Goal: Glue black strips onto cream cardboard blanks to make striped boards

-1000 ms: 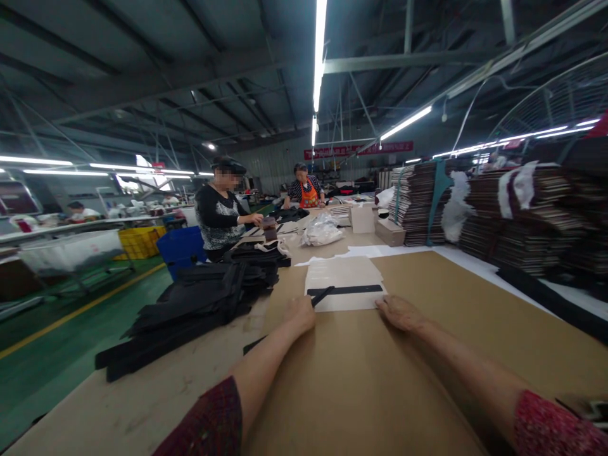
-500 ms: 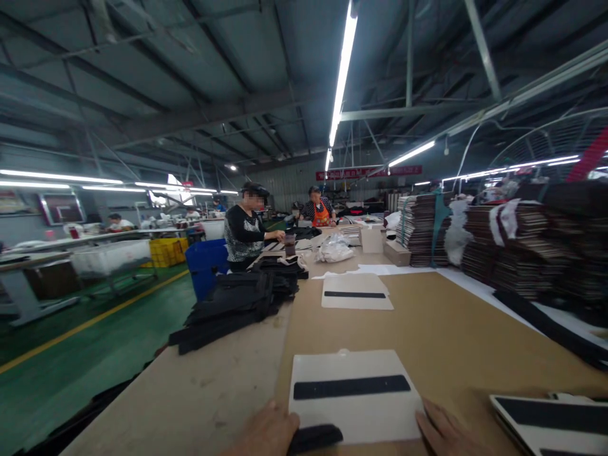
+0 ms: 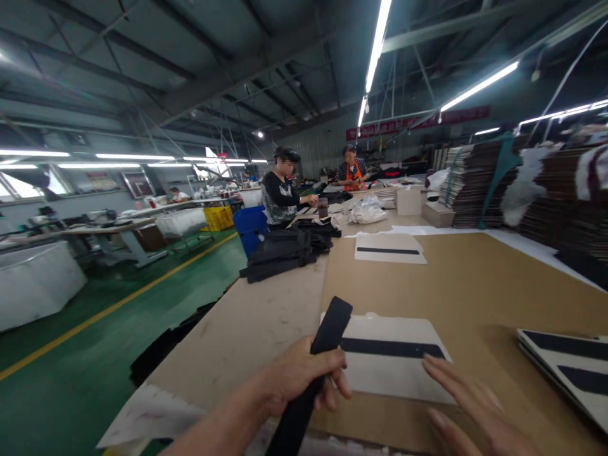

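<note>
My left hand (image 3: 308,373) is closed around a black fabric strip (image 3: 331,323), held up at a slant above the table's near edge; whether it is one strip or several layers I cannot tell. Behind it lies a pale board (image 3: 394,373) with one black strip across its upper part. My right hand (image 3: 470,405) is open, fingers spread, at the board's lower right corner; whether it touches the board is unclear. Farther up the table is a second pale board (image 3: 389,254) with a black stripe. To the right sits a stack of striped boards (image 3: 565,367).
A heap of black fabric pieces (image 3: 289,250) lies on the table's left side. Tall bundled stacks (image 3: 475,183) stand at the back right, near a plastic bag (image 3: 368,210). Two people work at the far end, beside a blue bin (image 3: 249,229).
My left hand has picked up the black strip from beside the near board and raised it. My right hand is now spread by the board's lower right corner. The view has turned left.
</note>
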Motion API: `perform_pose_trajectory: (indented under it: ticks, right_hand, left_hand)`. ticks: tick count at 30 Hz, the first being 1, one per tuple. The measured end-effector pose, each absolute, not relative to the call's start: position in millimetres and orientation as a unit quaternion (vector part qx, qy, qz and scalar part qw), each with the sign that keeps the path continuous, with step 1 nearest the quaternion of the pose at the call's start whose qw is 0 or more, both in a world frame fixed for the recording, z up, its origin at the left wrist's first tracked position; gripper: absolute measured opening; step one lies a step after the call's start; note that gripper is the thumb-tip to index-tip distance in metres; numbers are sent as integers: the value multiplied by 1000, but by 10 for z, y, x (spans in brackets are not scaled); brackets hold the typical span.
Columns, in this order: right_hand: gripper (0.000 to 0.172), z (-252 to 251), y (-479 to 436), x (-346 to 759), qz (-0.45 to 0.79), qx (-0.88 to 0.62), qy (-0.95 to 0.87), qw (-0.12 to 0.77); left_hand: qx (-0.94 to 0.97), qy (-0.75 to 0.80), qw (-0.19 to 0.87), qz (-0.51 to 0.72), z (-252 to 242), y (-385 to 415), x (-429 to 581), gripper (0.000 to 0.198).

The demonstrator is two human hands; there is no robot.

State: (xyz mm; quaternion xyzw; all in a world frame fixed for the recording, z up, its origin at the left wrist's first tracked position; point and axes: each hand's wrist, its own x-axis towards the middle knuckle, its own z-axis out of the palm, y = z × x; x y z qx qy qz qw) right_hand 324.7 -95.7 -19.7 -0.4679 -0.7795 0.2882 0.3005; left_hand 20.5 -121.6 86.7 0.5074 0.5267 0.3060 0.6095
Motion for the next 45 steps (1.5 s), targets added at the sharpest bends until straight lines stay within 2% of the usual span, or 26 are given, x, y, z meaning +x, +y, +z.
perform_pose_trajectory:
  ticks: [5, 12, 14, 20, 23, 25, 27, 30, 32, 34, 39, 42, 45]
  right_hand:
    - [56, 270, -1213, 2728, 380, -439, -735, 349]
    - [57, 341, -1143, 2577, 435, -476, -641, 417]
    - [53, 318, -1136, 2585, 397, -469, -662, 429]
    - [47, 120, -1171, 2595, 169, -474, -726, 468]
    - [45, 80, -1199, 2577, 142, -472, -712, 501]
    - [36, 110, -1237, 2553, 194, -467, -673, 540]
    - [27, 163, -1289, 2513, 321, -455, -613, 560]
    - [32, 220, -1364, 2427, 578, -401, -506, 499]
    - [36, 225, -1385, 2372, 682, -360, -447, 453]
    - [38, 224, -1362, 2347, 705, -354, -409, 459]
    - [29, 378, -1103, 2573, 659, -352, -318, 583]
    - [30, 599, -891, 2963, 628, -354, -262, 642]
    - [26, 848, -704, 3381, 599, -360, -281, 658]
  left_hand:
    - [472, 459, 688, 304, 554, -1228, 499, 44]
    - [463, 428, 723, 282, 477, -1275, 769, 43]
    - [469, 430, 716, 286, 485, -1296, 830, 43]
    - [473, 439, 701, 302, 416, -1327, 938, 50]
    - [464, 452, 695, 313, 358, -1326, 973, 54]
    - [459, 461, 691, 315, 340, -1330, 996, 55]
    - [456, 471, 687, 313, 343, -1339, 1021, 55]
    - [459, 481, 679, 309, 359, -1360, 1057, 56]
    - [460, 479, 681, 309, 361, -1374, 1062, 57]
    - [460, 480, 686, 296, 360, -1387, 1029, 59]
    - [522, 524, 638, 212, 494, -1484, 707, 58]
    - [595, 572, 547, 141, 744, -1635, 405, 41]
    - [676, 625, 389, 48, 1025, -1789, 147, 27]
